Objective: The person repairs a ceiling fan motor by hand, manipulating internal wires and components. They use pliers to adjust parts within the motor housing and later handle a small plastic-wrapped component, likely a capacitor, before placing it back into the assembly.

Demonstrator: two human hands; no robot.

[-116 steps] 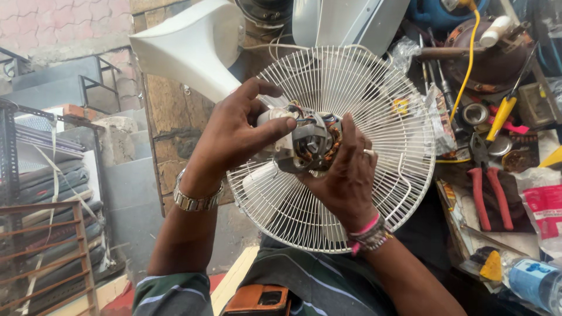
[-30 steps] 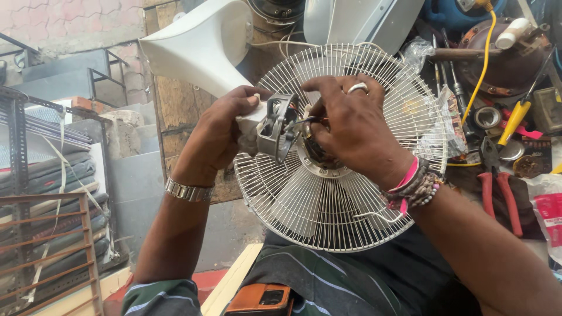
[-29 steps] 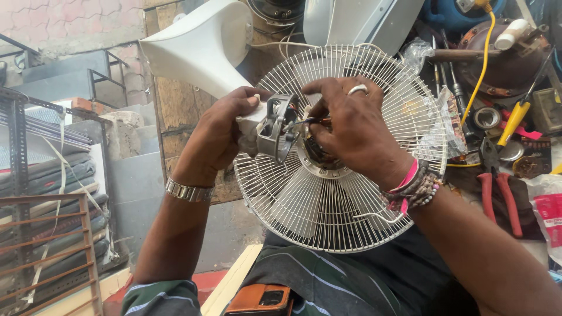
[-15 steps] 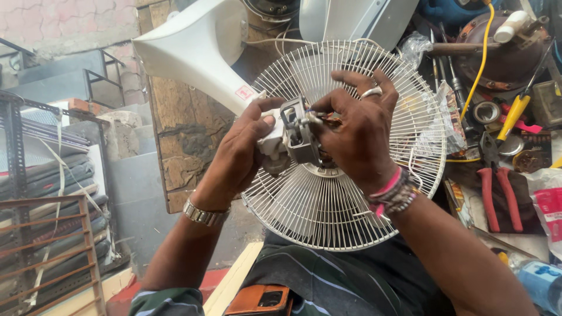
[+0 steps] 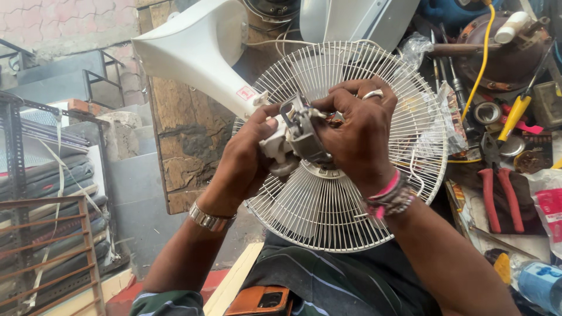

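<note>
One white fan stand [image 5: 199, 55], one white wire fan guard [image 5: 351, 193], one grey metal motor assembly [image 5: 304, 131] at the guard's hub, two hands on it. Workbench at right: one pair of red-handled pliers [image 5: 500, 199], one yellow-handled screwdriver [image 5: 518, 111], one yellow cable [image 5: 481, 64].

Left hand [image 5: 249, 155]: fingers curled, thumb and fingertips pressed against the white plastic housing on the motor's left side, gripping it. Wrist bent upward from lower left; one metal watch band [image 5: 211, 218] on it.

Right hand [image 5: 357, 131]: fingers bunched together, tips pinching the top of the motor assembly; exactly what sits between the tips is hidden. One ring on a finger, beaded bracelets [image 5: 389, 199] at the wrist. Forearm comes in from lower right, hand arched over the hub.

Motor sits between both hands, in front of the guard's centre, above the person's lap.
</note>
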